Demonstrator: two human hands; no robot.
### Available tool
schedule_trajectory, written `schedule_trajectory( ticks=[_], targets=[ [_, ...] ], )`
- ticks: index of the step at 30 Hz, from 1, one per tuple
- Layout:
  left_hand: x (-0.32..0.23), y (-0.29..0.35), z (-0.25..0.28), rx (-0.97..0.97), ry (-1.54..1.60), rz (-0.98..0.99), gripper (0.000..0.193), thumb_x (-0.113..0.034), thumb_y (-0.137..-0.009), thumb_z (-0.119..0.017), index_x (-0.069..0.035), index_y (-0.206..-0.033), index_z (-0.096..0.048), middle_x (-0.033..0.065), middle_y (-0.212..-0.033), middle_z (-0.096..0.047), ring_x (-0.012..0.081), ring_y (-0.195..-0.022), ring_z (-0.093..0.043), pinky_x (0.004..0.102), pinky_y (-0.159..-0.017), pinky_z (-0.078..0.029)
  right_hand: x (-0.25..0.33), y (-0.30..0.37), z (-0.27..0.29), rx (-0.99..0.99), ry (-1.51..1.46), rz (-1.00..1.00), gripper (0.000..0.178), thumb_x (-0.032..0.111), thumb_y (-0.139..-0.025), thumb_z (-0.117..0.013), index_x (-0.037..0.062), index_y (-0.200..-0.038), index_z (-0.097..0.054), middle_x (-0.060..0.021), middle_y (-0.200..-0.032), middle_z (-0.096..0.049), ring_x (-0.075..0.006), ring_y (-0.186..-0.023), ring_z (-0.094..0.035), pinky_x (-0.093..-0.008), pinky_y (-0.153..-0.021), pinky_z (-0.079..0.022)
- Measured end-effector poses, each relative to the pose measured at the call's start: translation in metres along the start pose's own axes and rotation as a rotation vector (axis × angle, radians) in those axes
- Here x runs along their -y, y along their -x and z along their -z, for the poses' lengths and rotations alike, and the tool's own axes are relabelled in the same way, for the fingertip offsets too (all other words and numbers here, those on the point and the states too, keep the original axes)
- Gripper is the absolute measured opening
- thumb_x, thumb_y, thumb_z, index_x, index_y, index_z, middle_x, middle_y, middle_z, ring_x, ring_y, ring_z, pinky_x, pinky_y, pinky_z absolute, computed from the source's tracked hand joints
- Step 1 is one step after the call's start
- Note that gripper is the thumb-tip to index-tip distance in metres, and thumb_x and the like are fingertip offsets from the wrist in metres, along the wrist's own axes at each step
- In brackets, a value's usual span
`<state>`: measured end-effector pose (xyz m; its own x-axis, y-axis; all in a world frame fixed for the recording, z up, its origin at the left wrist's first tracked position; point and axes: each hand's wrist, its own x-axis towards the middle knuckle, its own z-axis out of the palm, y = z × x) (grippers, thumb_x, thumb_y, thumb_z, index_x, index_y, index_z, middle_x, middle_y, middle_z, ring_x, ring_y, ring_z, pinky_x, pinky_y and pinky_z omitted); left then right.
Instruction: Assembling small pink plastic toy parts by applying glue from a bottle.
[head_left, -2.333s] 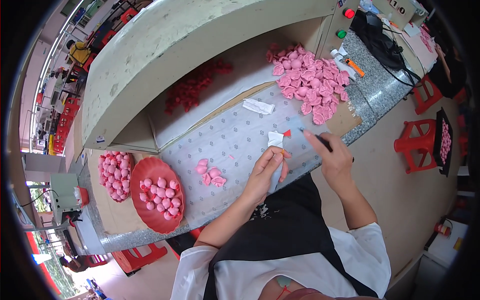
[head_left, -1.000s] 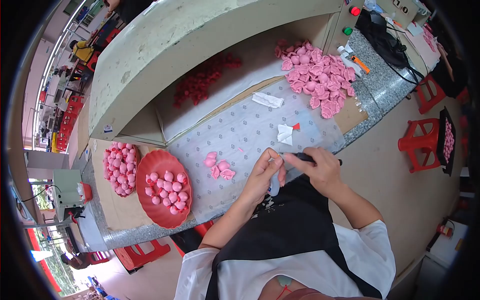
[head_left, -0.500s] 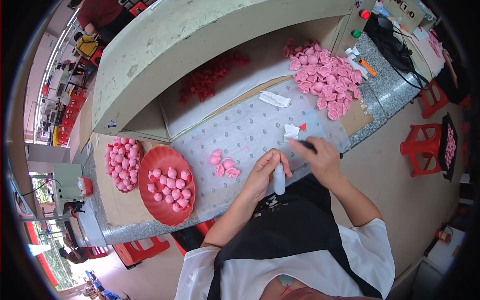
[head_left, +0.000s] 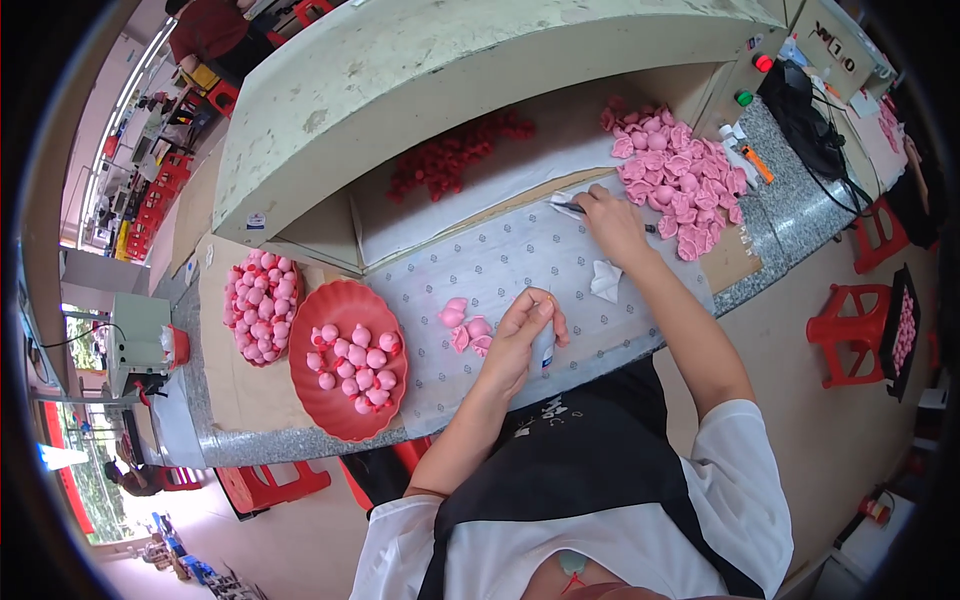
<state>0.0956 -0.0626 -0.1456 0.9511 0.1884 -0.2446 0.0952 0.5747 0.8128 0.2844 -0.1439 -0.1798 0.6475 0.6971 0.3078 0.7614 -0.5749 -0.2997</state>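
black tool [head_left: 573,208] at upper centre, pinched in the right hand [head_left: 614,222], tip at the folded white tissue [head_left: 562,198]: probably a wipe, and another stroke calls for light pressure; mid-frame, the left hand [head_left: 522,335] wraps a pale bottle [head_left: 543,353], pink pieces [head_left: 478,327] nearby

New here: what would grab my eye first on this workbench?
A curved grey hood spans the back of the bench, dark red pieces lying in its shadow. A heap of pink petal-shaped pieces lies by its right end, and a scalloped red bowl of pink balls sits at front left. Beside the heap, the right hand holds a dark pen-like tool.
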Motion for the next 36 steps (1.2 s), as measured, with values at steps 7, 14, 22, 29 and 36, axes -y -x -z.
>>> schedule_trajectory(
  ticks=[7,14,22,29,36],
  targets=[
    [0.002,-0.001,0.009,-0.058,-0.046,-0.162,0.011,-0.015,-0.084,-0.046,-0.005,-0.085,-0.047,0.0025,-0.068,-0.05,0.0099,-0.064,-0.048,0.0222,-0.061,-0.039,0.059,0.034,0.059,0.438,-1.418,-0.46,0.02,0.012,-0.072,-0.059,0.0023,-0.089,-0.06,0.0065,-0.054,-0.042,-0.0017,-0.048,-0.035,-0.0171,-0.041,-0.023],
    [0.005,0.0,0.007,-0.053,-0.091,-0.095,0.009,-0.013,-0.082,-0.048,-0.005,-0.084,-0.047,0.0018,-0.067,-0.051,0.0084,-0.063,-0.047,0.0211,-0.06,-0.038,0.068,0.056,0.038,0.41,-1.652,-0.44,0.012,0.009,-0.071,-0.061,0.0018,-0.08,-0.059,0.0033,-0.055,-0.049,-0.0015,-0.04,-0.035,-0.0165,-0.036,-0.023],
    [0.003,0.009,0.017,0.014,-0.027,-0.071,0.013,-0.018,-0.084,-0.045,-0.005,-0.082,-0.046,0.0053,-0.065,-0.051,0.0144,-0.065,-0.05,0.0252,-0.065,-0.038,0.031,0.022,0.039,-0.138,-0.605,-0.117,0.031,0.013,-0.069,-0.062,0.004,-0.096,-0.051,-0.0053,-0.066,-0.05,-0.0161,-0.057,-0.053,-0.0254,-0.049,-0.04],
    [-0.005,0.017,0.016,-0.094,0.022,-0.11,0.009,-0.015,-0.083,-0.045,-0.005,-0.084,-0.047,0.0065,-0.069,-0.054,0.0139,-0.07,-0.051,0.0247,-0.07,-0.038,-0.012,0.061,0.068,-0.254,-0.278,-0.264,0.041,0.0,-0.069,-0.048,0.003,-0.109,-0.038,-0.0183,-0.093,-0.046,-0.0326,-0.089,-0.048,-0.0362,-0.073,-0.04],
    [-0.003,0.01,0.006,-0.026,-0.085,-0.168,0.008,-0.008,-0.077,-0.054,-0.004,-0.082,-0.048,0.0064,-0.073,-0.055,0.0131,-0.073,-0.052,0.0244,-0.071,-0.038,-0.183,0.099,0.11,-0.238,0.286,-0.885,0.045,-0.007,-0.068,-0.041,0.0071,-0.111,-0.043,-0.0186,-0.098,-0.046,-0.0332,-0.091,-0.049,-0.0389,-0.074,-0.041]
  ],
)
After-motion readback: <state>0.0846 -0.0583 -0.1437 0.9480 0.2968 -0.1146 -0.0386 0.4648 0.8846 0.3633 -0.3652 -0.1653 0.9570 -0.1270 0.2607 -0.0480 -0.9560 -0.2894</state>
